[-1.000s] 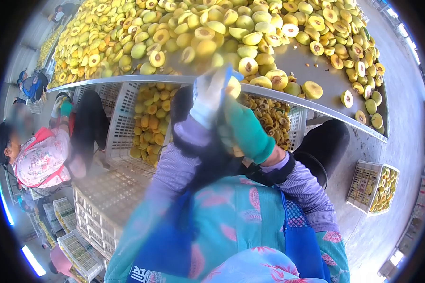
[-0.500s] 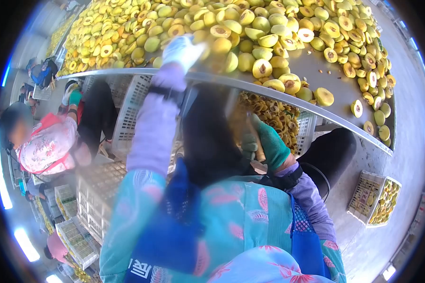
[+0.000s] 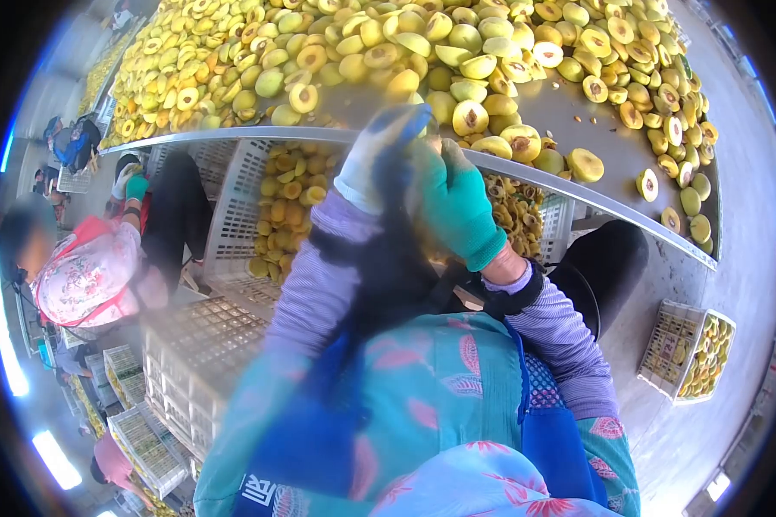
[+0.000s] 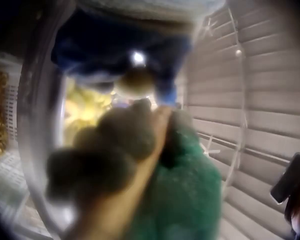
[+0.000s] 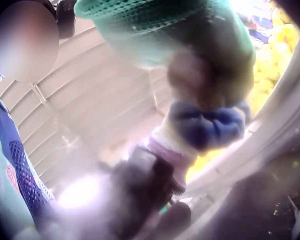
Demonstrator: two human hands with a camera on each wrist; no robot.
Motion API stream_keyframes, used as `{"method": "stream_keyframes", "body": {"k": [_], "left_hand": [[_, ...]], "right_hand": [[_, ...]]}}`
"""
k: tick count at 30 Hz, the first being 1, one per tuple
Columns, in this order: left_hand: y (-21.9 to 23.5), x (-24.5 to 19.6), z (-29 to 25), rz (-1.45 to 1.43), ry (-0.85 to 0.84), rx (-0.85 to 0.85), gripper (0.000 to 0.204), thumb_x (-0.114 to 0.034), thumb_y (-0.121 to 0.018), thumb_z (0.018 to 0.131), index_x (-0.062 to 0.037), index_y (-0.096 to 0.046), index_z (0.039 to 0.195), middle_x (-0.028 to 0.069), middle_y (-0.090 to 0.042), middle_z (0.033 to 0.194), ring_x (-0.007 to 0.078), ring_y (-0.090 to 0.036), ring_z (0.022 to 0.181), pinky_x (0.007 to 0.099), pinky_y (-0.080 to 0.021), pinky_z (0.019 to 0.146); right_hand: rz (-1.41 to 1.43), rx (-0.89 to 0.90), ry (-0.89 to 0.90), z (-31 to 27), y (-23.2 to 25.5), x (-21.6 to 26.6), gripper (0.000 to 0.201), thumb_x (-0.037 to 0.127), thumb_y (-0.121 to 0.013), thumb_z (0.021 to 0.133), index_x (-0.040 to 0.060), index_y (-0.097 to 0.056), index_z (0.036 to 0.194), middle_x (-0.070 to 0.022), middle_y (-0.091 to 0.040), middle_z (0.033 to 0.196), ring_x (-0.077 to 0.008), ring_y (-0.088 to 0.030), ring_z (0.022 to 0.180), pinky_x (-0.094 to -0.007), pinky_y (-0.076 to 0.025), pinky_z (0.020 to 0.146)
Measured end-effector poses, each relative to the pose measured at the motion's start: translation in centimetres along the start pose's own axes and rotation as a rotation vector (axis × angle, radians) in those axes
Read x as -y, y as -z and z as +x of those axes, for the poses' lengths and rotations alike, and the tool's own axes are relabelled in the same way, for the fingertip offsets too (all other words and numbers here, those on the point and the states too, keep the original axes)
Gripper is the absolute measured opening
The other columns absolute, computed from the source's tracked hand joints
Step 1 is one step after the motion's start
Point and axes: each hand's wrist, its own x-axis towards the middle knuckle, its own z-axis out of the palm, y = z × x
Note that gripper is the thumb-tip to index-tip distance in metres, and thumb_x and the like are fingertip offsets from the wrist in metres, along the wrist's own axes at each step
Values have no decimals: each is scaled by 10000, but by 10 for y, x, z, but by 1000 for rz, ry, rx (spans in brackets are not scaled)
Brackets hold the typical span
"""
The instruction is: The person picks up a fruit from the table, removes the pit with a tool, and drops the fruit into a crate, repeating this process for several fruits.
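My left hand [image 3: 372, 164], in a white and blue glove, is at the metal table's front edge. In the left wrist view its blue fingers [image 4: 120, 52] pinch a yellowish fruit [image 4: 135, 84], partly covered and blurred. Close against it, my right hand [image 3: 463, 207] in a green glove grips a wooden handle [image 4: 117, 200], its far end near the fruit; what is fixed to that end cannot be made out. The right wrist view has the green glove [image 5: 175, 35] above the blue-palmed glove [image 5: 207, 125]. Halved yellow-green fruit [image 3: 353, 43] is heaped on the table [image 3: 539, 108].
Below the table edge stand a crate of fruit [image 3: 289, 207] and one of darker pieces [image 3: 517, 215]. An upturned crate [image 3: 177, 370] is at my left, a filled crate [image 3: 664, 353] on the floor at right. Another person [image 3: 90, 267] sits at the left.
My left hand has come back from the fruit pile, rightward and toward me, to meet the right hand. The right hand has risen from lap height to the table edge.
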Motion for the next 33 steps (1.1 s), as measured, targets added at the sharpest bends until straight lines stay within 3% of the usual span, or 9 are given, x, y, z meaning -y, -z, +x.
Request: {"method": "stream_keyframes", "body": {"k": [5, 8, 10, 12, 13, 16, 25, 28, 33], "left_hand": [[-20, -33, -8, -514, 346, -209, 418, -50, -622, 834, -54, -514, 1238, 75, -590, 1035, 176, -600, 858, 280, -502, 738], [-11, -19, -8, -206, 90, -161, 410, -200, -642, 870, -42, -512, 1226, 50, -601, 971, 156, -595, 794, 272, -504, 678], [-5, -23, -2, -318, 225, -213, 390, -297, -575, 915, -20, -535, 1188, 72, -619, 968, 159, -602, 810, 273, -501, 703], [-9, -49, 11, -1038, 832, -393, 440, -383, -442, 977, 10, -598, 1100, 131, -653, 972, 184, -618, 877, 289, -493, 800], [-2, -64, 21, -1173, 862, -420, 480, -392, -430, 980, 47, -589, 1093, 134, -660, 965, 206, -630, 864, 291, -495, 817], [-5, -63, 14, -1046, 828, -384, 469, -387, -424, 983, 43, -590, 1071, 138, -661, 958, 210, -637, 839, 308, -507, 792], [-12, -43, 8, 215, -6, -332, 312, -284, -566, 884, 7, -606, 991, 66, -653, 743, 243, -642, 630, 328, -523, 567], [-22, -47, 5, -121, 308, -435, 311, -220, -572, 860, 17, -590, 1061, 66, -646, 717, 254, -634, 612, 342, -524, 560], [-23, -32, 4, 205, 47, -392, 382, -223, -548, 890, 40, -537, 1167, 79, -641, 714, 230, -618, 577, 331, -517, 530]], "right_hand": [[-250, -87, 318, -9, 2, -23, 270, 69, -566, 857, 24, -552, 1123, -159, -590, 969, -326, -599, 693, -372, -481, 579], [-259, -192, 305, -13, 7, -2, 190, 128, -570, 892, 24, -560, 1051, -165, -606, 885, -338, -595, 630, -394, -468, 529], [-238, -154, 180, -12, 6, 3, 185, 179, -551, 914, 19, -562, 1007, -156, -612, 811, -312, -596, 615, -390, -467, 531], [-208, -33, -5, -14, 4, 3, 233, 237, -510, 940, 14, -565, 973, -127, -613, 735, -248, -601, 621, -362, -475, 566], [-194, 26, -93, -12, 4, 3, 267, 267, -489, 952, 11, -566, 955, -112, -614, 697, -216, -604, 624, -348, -479, 584], [-178, 15, -59, -13, 2, 4, 233, 230, -486, 945, 10, -561, 934, -129, -598, 642, -261, -616, 592, -365, -465, 544], [-136, 22, -158, -14, 0, 15, 212, 158, -495, 934, 4, -570, 1058, -126, -574, 698, -263, -582, 622, -371, -446, 546], [-221, 66, 50, -17, -4, 2, 292, 100, -499, 920, 7, -513, 1196, -108, -534, 737, -261, -544, 631, -364, -426, 524], [-298, 14, 300, -24, -8, -14, 364, 70, -505, 905, 8, -479, 1263, -82, -515, 767, -226, -518, 647, -333, -409, 513]]}}
